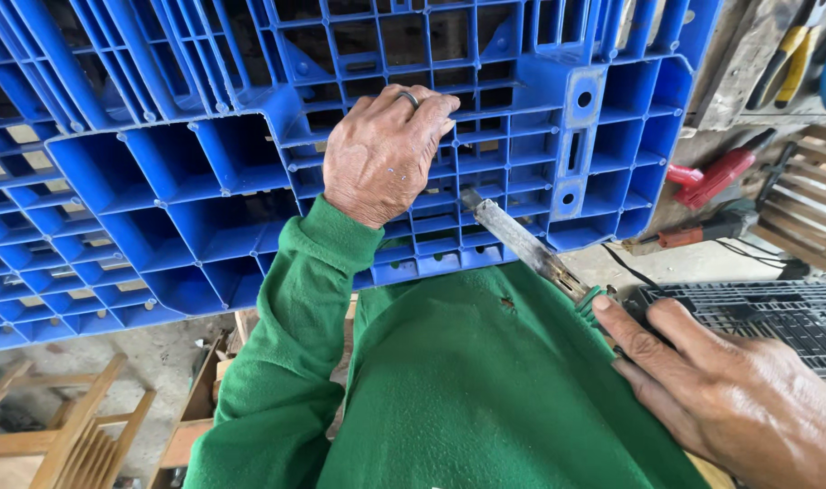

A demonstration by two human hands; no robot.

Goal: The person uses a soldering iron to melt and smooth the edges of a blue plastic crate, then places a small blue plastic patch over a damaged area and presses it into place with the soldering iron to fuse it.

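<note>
Left hand gripping blue pallet; right hand around metal tool.

- A bright blue moulded plastic pallet is seen, patterned all over with a grid of ribs and open cells.
- A plain green knitted sleeve is worn.
- A grey, rust-flecked flat metal tool is shown.
- A dark ring is seen on a finger.
- A black plastic grid crate is shown.
- A red power tool is seen.
- Yellow-handled pliers are shown.
</note>
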